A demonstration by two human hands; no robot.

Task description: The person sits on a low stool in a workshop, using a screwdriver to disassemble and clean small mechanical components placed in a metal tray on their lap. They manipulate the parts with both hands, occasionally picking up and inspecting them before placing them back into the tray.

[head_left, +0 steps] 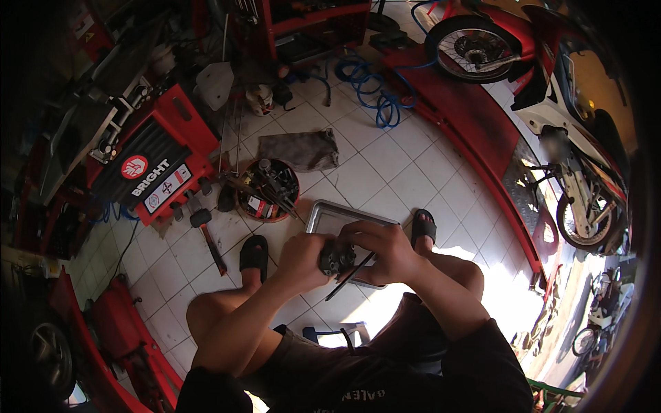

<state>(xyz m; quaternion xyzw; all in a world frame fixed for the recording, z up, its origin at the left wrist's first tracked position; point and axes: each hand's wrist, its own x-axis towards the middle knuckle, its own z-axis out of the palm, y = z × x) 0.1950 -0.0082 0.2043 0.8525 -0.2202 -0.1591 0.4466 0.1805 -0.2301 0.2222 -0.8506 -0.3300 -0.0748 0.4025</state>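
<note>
A dark, round metal part (337,259) with several holes or bosses on its face is held up between my hands, above a shallow metal tray (352,210). My left hand (303,257) wraps round its left side. The fingers of my right hand (385,249) reach over the part's top and right edge. A thin dark rod-like tool (349,278) slants down to the left from my right hand, its tip pointing toward my lap. What kind of tool it is I cannot make out. My hands hide much of the tray's inside.
Beyond my left foot, a round basin (293,180) holds jumbled tools, with a hammer (212,244) to its left. A grey cloth (292,149) lies behind. Blue hose (385,113) coils near the red motorcycle lift (475,134) at right. A red tool cabinet (184,117) stands left.
</note>
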